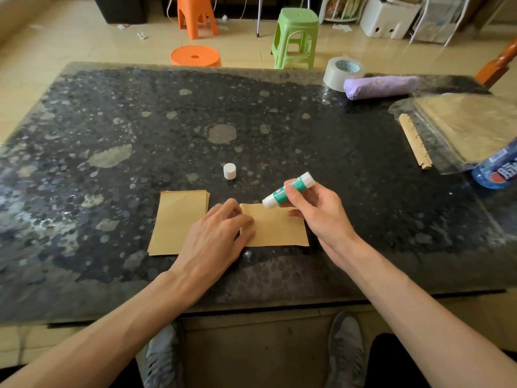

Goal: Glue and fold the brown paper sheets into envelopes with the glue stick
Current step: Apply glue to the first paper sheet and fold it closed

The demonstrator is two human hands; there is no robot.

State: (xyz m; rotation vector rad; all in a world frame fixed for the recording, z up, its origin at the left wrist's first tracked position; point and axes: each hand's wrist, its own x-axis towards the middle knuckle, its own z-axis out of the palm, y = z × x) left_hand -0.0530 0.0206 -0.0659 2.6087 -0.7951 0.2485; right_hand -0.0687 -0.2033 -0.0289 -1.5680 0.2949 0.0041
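Observation:
A brown paper sheet [275, 228] lies flat near the front of the dark stone table [167, 121]. My left hand [218, 233] presses on its left edge with curled fingertips. My right hand [313, 211] grips a green and white glue stick [288, 190], uncapped, its tip pointing down-left just above the sheet's top edge. A stack of brown paper sheets [179, 221] lies to the left, partly under my left hand. The white cap [229, 171] stands on the table behind the sheets.
At the back right sit a tape roll [342, 72], a purple folded umbrella [380, 86], a spiral notebook in a clear plastic sleeve [458, 127] and a blue bottle [498, 169]. Orange stools [195, 56] and a green stool [296, 37] stand behind the table.

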